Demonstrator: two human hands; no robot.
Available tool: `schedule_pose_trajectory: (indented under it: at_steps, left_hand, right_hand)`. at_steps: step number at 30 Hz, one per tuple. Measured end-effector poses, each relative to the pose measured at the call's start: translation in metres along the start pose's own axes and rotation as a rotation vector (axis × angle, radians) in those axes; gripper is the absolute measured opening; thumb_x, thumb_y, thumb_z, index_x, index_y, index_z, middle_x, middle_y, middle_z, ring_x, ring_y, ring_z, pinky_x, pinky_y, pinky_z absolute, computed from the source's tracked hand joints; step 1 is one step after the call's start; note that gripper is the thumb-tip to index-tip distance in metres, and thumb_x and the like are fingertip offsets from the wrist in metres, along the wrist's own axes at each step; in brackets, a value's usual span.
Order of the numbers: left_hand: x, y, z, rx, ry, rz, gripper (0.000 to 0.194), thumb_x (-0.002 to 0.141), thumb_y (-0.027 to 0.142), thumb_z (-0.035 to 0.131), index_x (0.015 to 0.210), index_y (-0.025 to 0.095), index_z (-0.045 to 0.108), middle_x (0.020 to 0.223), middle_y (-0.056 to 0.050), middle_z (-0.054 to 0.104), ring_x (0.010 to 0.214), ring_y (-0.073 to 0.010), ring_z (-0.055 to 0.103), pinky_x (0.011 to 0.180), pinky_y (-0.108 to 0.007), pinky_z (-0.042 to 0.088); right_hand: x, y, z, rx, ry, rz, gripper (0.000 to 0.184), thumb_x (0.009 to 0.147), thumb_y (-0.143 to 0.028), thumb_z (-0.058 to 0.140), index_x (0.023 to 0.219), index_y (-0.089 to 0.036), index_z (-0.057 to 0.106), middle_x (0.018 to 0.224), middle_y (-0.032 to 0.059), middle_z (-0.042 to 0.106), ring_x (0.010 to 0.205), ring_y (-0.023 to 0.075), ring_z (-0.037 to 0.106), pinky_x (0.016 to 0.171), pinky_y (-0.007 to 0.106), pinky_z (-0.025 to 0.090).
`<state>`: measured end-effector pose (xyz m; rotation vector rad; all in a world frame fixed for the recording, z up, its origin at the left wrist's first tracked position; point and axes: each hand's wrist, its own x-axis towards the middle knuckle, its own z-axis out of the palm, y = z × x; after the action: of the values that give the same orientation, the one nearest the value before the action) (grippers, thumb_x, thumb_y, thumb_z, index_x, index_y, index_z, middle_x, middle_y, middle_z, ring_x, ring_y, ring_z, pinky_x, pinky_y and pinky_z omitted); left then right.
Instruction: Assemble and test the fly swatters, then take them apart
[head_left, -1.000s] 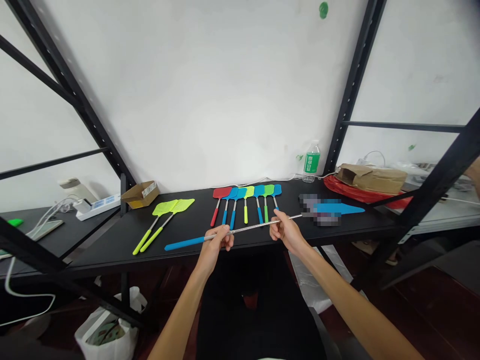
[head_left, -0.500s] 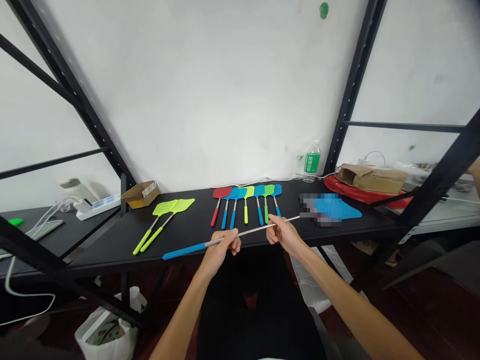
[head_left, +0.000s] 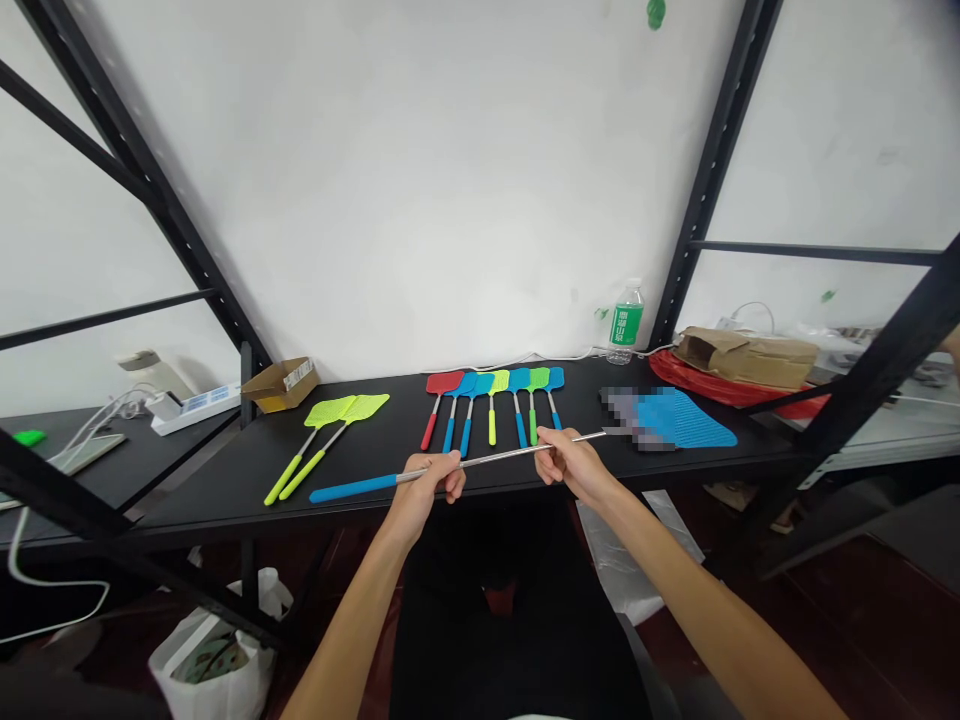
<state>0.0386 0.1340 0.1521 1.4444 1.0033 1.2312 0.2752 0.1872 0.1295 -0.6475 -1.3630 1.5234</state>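
Note:
A blue fly swatter (head_left: 499,457) with a metal telescopic rod lies across both my hands, its blue grip to the left and its flat blue head to the right. My left hand (head_left: 429,480) is closed round the rod beside the grip. Farther along, my right hand (head_left: 566,465) pinches the rod on the head's side. Part of the head is blurred out by a pixelated patch. Behind my hands a row of several shorter swatters in red, blue, yellow and green rests on the black table (head_left: 225,470). Two yellow-green swatters (head_left: 330,450) lie at the left.
An open cardboard box (head_left: 279,388) stands left at the wall, near a white power strip (head_left: 199,408). A water bottle (head_left: 625,322) stands at the back right. Beyond the rack post (head_left: 709,170) lie brown cardboard (head_left: 750,358) and red plastic. Below hangs a white bag (head_left: 225,660).
My left hand has shifted left and slightly up with the grip, farther from my right hand. The rod between my hands shows longer, and the swatter's head sits a little farther right.

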Motion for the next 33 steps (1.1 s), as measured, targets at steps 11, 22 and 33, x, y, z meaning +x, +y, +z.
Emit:
schedule_pose_trajectory:
  at_steps: [11, 22, 33]
  left_hand:
    - [-0.001, 0.006, -0.008, 0.042, -0.005, 0.016, 0.047, 0.090, 0.041, 0.055, 0.049, 0.020, 0.046, 0.053, -0.001, 0.045, 0.053, -0.0146, 0.042, 0.056, -0.031, 0.033]
    - [-0.002, 0.006, -0.020, 0.068, 0.000, 0.046, 0.048, 0.091, 0.041, 0.054, 0.050, 0.020, 0.044, 0.052, -0.001, 0.044, 0.052, -0.0146, 0.041, 0.057, -0.031, 0.032]
    - [0.001, -0.004, -0.033, 0.052, 0.010, 0.045, 0.049, 0.090, 0.044, 0.056, 0.048, 0.021, 0.042, 0.050, 0.000, 0.039, 0.050, -0.0143, 0.038, 0.055, -0.031, 0.031]
  right_hand:
    - [0.000, -0.009, -0.009, -0.050, -0.018, -0.022, 0.053, 0.092, -0.046, 0.054, 0.046, -0.020, 0.053, 0.037, -0.0015, 0.039, 0.045, 0.0138, 0.046, 0.054, 0.029, 0.035]
    - [0.001, -0.009, -0.016, -0.076, -0.003, -0.037, 0.055, 0.092, -0.049, 0.055, 0.045, -0.020, 0.054, 0.037, -0.0011, 0.039, 0.045, 0.0145, 0.046, 0.054, 0.030, 0.034]
    - [0.001, -0.008, -0.022, -0.101, -0.009, -0.029, 0.054, 0.091, -0.051, 0.056, 0.047, -0.020, 0.056, 0.038, -0.0009, 0.041, 0.046, 0.0145, 0.046, 0.053, 0.030, 0.035]
